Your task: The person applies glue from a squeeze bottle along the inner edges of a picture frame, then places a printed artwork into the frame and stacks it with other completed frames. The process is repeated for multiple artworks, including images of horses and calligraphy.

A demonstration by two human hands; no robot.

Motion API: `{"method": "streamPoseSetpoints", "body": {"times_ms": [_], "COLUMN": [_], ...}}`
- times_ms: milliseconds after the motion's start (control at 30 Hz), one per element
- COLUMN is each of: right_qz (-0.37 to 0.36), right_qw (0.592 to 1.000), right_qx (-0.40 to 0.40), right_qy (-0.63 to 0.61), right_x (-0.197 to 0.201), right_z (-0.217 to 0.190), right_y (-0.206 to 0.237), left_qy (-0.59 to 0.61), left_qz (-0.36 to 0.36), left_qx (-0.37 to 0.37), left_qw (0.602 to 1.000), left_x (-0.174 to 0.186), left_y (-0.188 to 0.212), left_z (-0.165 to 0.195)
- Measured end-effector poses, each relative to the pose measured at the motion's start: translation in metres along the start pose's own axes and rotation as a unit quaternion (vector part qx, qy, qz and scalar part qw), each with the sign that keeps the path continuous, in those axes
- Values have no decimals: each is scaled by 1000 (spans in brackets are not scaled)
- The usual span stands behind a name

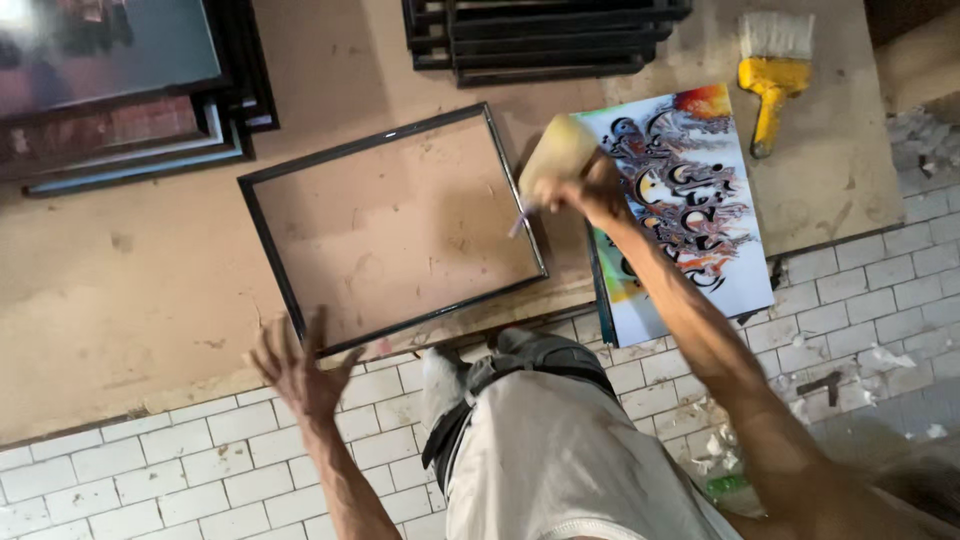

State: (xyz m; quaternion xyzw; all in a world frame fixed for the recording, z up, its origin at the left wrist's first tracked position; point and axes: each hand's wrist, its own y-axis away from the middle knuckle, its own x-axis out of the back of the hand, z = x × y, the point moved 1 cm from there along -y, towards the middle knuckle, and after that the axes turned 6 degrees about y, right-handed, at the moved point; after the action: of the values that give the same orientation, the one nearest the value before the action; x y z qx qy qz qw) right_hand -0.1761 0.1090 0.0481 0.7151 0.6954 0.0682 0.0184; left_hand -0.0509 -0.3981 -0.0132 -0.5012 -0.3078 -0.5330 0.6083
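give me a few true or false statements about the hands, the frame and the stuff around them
1. The right hand holds a pale yellow bottle. True.
2. The left hand grips the yellow brush. False: its fingers are spread near the black frame; the brush lies apart, untouched.
3. The black frame holds a picture. False: bare board shows through it.
4. A colourful print lies beside the frame. True.
5. A stack of dark frames lies beyond the black frame. True.
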Motion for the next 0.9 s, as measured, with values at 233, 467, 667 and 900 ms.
{"method": "streamPoseSetpoints", "body": {"times_ms": [233, 467, 667, 900], "right_qz": [118, 16, 29, 225], "right_qw": [785, 568, 625, 931], "right_qx": [-189, -258, -192, -127], "right_qy": [-578, -782, -756, -257], "right_x": [-29, -52, -38, 56], "right_z": [-3, -1, 12, 33], "right_y": [-91, -119, -76, 60], "left_qy": [105, 100, 121, 244], "left_qz": [-137, -118, -130, -125], "left_qx": [-104, -107, -137, -155], "left_qw": [979, 982, 974, 949], "left_x": [-45, -28, -27, -10], "left_y": [-20, -6, -14, -25], "left_z": [116, 108, 106, 132]}}
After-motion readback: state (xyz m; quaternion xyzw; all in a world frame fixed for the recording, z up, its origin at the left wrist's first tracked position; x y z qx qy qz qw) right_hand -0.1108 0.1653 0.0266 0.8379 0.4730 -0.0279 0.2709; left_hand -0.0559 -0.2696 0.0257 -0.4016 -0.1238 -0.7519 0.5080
